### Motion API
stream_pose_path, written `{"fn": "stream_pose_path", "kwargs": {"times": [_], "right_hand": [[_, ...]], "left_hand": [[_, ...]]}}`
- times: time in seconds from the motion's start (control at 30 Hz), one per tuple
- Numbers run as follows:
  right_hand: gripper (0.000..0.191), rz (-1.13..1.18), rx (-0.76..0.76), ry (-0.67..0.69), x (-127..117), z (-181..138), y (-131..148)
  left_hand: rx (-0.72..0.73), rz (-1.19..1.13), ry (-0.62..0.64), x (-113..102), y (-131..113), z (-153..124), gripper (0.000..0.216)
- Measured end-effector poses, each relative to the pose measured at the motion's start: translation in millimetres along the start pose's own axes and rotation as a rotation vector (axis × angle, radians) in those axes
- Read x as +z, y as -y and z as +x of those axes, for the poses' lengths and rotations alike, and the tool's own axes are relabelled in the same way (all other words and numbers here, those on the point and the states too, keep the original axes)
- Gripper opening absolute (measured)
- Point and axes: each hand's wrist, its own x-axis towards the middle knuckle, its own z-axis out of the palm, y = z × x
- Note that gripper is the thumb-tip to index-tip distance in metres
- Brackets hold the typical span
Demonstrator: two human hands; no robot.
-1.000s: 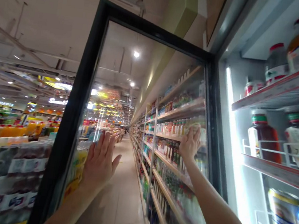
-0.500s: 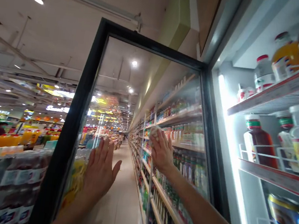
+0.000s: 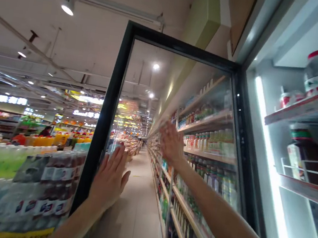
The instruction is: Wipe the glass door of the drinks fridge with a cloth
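Observation:
A glass cooler door (image 3: 151, 87) with a dark frame stands swung open in front of me. My left hand (image 3: 111, 179) lies flat on the pane near its free edge, fingers stretched and thumb apart. Higher and further right, my right hand (image 3: 171, 144) is against the glass, its fingers smeared by motion. Under those fingertips is a pale crumpled cloth, mostly hidden now and plainer in the earlier frame.
The lit cooler's shelves (image 3: 310, 102) hold bottles at the right. Stacked drink packs (image 3: 53, 183) stand at the left, outside the door. Through the glass show a tiled aisle (image 3: 128, 216) and long shelves of bottles (image 3: 203, 140).
My right hand has moved up the glass and is more blurred. My left hand stays flat on the pane. The view has turned left, so the door appears further right.

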Motion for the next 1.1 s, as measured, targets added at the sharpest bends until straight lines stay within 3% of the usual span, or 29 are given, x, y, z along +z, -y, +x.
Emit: {"fn": "stream_pose_path", "kwargs": {"times": [0.07, 0.1, 0.23, 0.27, 0.3, 0.43, 0.47, 0.57, 0.63, 0.67, 0.77, 0.8, 0.87, 0.93, 1.03, 1.1], "right_hand": [[0.049, -0.003, 0.181, -0.036, -0.1, 10.3, 6.3], [0.049, 0.01, 0.148, -0.026, 1.3, 9.5, 13.3], [0.048, 0.114, -0.478, 0.113, 8.0, -17.3, 56.6], [0.047, 0.132, -0.569, 0.131, 8.4, -20.3, 65.3], [0.047, 0.141, -0.571, 0.13, 8.4, -19.8, 71.9], [0.047, 0.13, -0.179, 0.068, 12.0, -24.8, 89.5], [0.047, 0.145, -0.203, 0.087, 14.3, -38.9, 95.3], [0.045, 0.256, -0.618, 0.208, 19.2, -98.8, 110.6], [0.045, 0.3, -0.778, 0.26, 20.4, -111.8, 108.6], [0.045, 0.294, -0.738, 0.241, 20.6, -100.1, 102.6], [0.049, 0.182, -0.181, 0.108, 16.8, -9.7, 76.2], [0.048, 0.164, -0.059, 0.068, 14.3, 22.6, 69.3], [0.046, 0.158, -0.026, 0.046, 10.1, 58.4, 64.8], [0.047, 0.178, -0.221, 0.08, 10.0, 41.9, 72.6], [0.044, 0.244, -0.763, 0.179, 16.6, -35.5, 87.9], [0.042, 0.272, -0.953, 0.202, 20.7, -63.9, 87.0]], "left_hand": [[-0.007, 0.002, 0.018, -15.2, 6.1, -18.2, 0.058], [-0.011, -0.006, 0.019, -22.6, 8.7, -26.2, 0.058], [-0.042, -0.065, -0.012, -43.7, 16.3, -45.6, 0.059], [-0.053, -0.077, -0.015, -46.4, 17.4, -47.5, 0.059], [-0.065, -0.086, -0.019, -48.1, 18.2, -48.8, 0.059], [-0.081, -0.102, -0.001, -49.0, 15.9, -56.7, 0.06], [-0.077, -0.106, 0.014, -49.1, 14.3, -61.0, 0.06], [-0.073, -0.125, 0.063, -52.0, 9.8, -78.4, 0.06], [-0.072, -0.131, 0.079, -54.6, 7.7, -88.6, 0.06], [-0.072, -0.132, 0.083, -55.0, 6.8, -91.6, 0.06], [-0.078, -0.134, 0.071, -51.2, 4.0, -87.3, 0.061], [-0.086, -0.142, 0.055, -48.8, 2.9, -81.7, 0.062], [-0.115, -0.17, 0.004, -44.6, 1.3, -66.7, 0.062], [-0.158, -0.199, -0.059, -43.1, 1.4, -51.3, 0.061], [-0.184, -0.211, -0.111, -46.0, 5.7, -37.1, 0.06], [-0.169, -0.197, -0.101, -47.8, 9.2, -35.1, 0.06]]}}
